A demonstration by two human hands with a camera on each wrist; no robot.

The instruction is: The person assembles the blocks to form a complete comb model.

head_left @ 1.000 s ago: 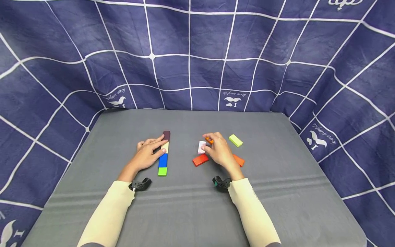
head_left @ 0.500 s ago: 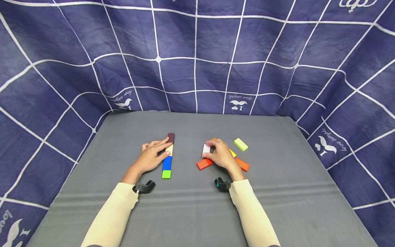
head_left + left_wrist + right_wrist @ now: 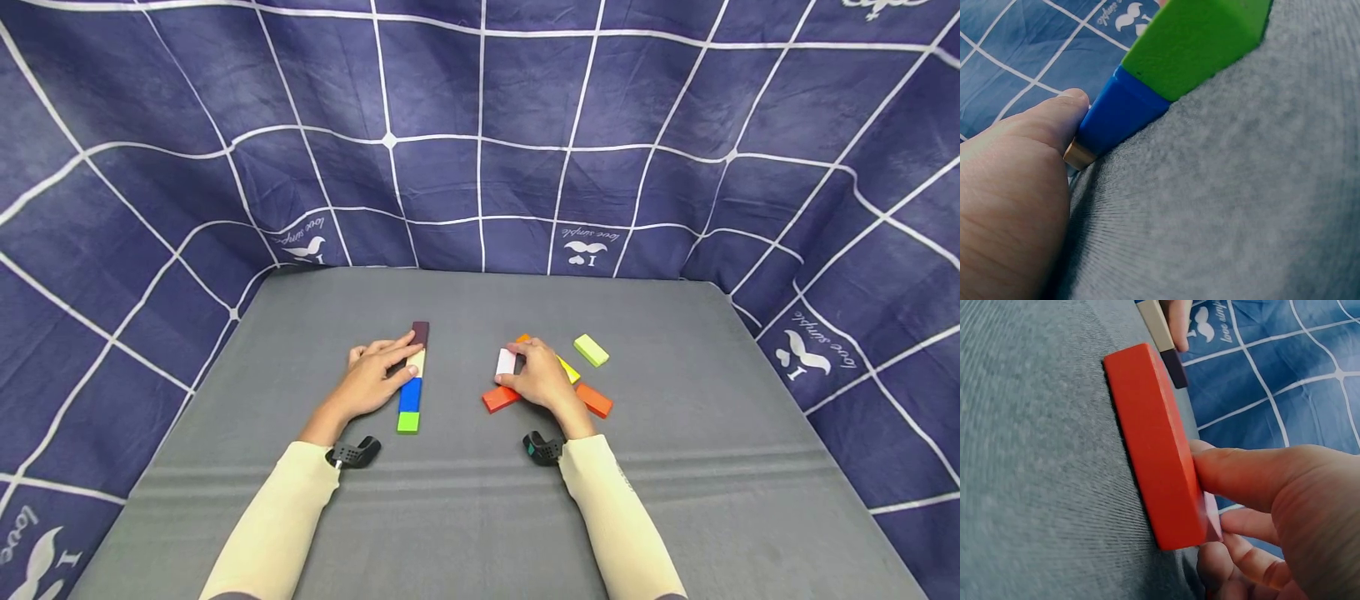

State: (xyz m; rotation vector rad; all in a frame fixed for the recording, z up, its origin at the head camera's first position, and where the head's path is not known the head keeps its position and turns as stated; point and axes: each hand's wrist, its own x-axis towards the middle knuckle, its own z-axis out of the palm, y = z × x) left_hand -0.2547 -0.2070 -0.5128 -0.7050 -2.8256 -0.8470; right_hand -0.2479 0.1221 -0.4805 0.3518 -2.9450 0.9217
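A straight row of blocks lies on the grey table: dark brown [image 3: 421, 332] at the far end, then a cream block [image 3: 419, 364], a blue block [image 3: 410, 395] and a green block [image 3: 408, 423] nearest me. My left hand [image 3: 366, 382] rests along the row's left side, fingers fairly straight, fingertips and thumb touching around the cream block. To the right, my right hand [image 3: 543, 377] pinches a pale pink block [image 3: 506, 362] between thumb and fingers. Just in front of it lies a red block [image 3: 499, 399], large in the right wrist view, partly covering the pink one.
An orange block [image 3: 522, 338] and a yellow block [image 3: 569, 370] show partly behind the right hand. An orange-red block [image 3: 595, 401] lies right of that wrist, a yellow-green block [image 3: 592, 350] farther back. A blue checked curtain [image 3: 525, 108] borders the table [image 3: 465, 517].
My right hand has come down and its thumb and fingers have drawn together on the pale pink block. The yellow block now shows beside it. The left hand stays at the row; the view shifted slightly.
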